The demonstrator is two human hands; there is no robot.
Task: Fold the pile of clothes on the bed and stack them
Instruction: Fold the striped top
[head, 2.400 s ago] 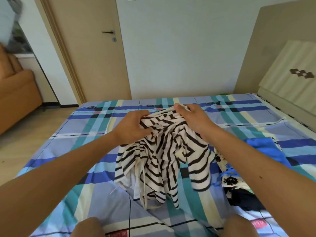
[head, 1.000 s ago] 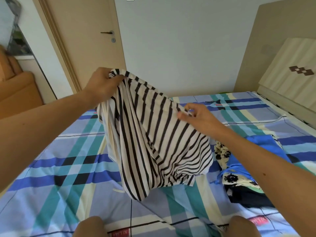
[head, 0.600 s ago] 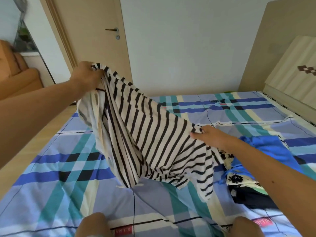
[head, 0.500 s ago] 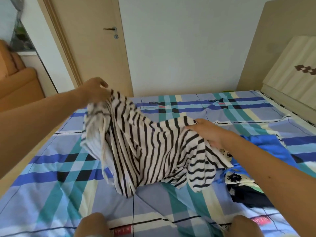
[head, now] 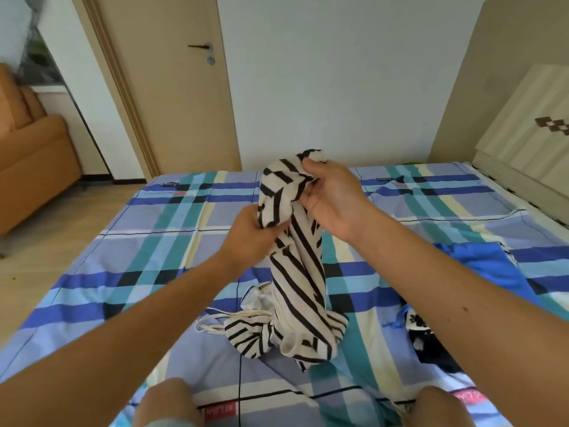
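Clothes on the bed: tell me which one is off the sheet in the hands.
The black-and-white striped garment, gripped by both hands; the blue one lies flat at right.

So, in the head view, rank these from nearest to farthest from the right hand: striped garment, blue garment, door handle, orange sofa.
1. striped garment: gripped in the right hand.
2. blue garment: on the bed, right side.
3. door handle: far wall, upper left.
4. orange sofa: far left edge.

The bed (head: pixel 154 241) wears a blue, teal and cream plaid sheet. On it rest the striped garment's (head: pixel 295 328) bunched lower end and, rightward, a blue garment (head: pixel 489 266) among other clothes.
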